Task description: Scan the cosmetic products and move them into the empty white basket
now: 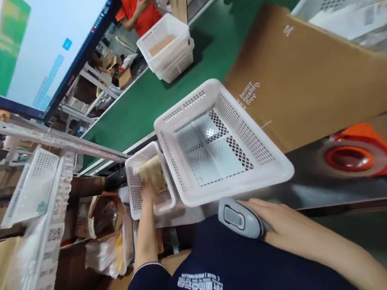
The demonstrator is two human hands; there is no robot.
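My left hand reaches into a small white plastic basket. It is at the near left end of a flat brown packet lying inside, and its fingers are too blurred to show whether they grip. My right hand is closed around a grey barcode scanner, held low in front of my body. Beside the small basket stands a larger white basket, tilted in view, with light panes showing through its perforated base.
A monitor hangs at upper left. Stacked white baskets sit on a green conveyor. A large cardboard sheet leans at right, above an orange tape roll. Beyond the conveyor stands a person in orange.
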